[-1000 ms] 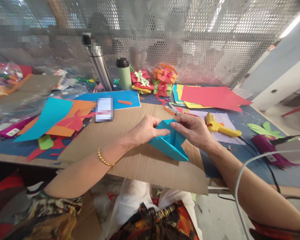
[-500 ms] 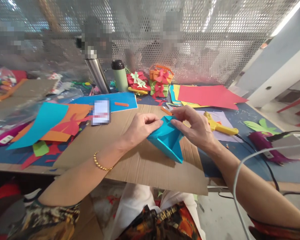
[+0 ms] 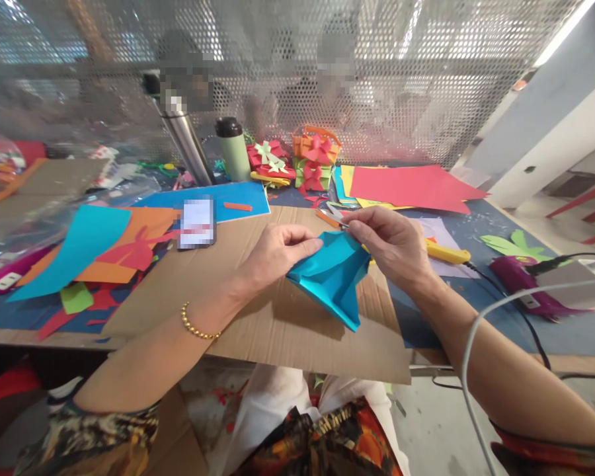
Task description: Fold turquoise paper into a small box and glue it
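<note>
Left hand (image 3: 288,251): palm down, thumb and fingers pinched the blue paper (image 3: 327,276) by its upper left edge.
Right hand (image 3: 397,248): curled at the upper right edge; whether it gripped, I could not tell.
Folds: creased, angular, they hollowed (rather pocket-like) above the brown, ribbed cardboard sheet (image 3: 260,320).

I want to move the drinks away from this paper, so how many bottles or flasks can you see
2: a silver flask at the back, left of centre, and a black-lidded green bottle just right of it. Others could be hidden.
</note>
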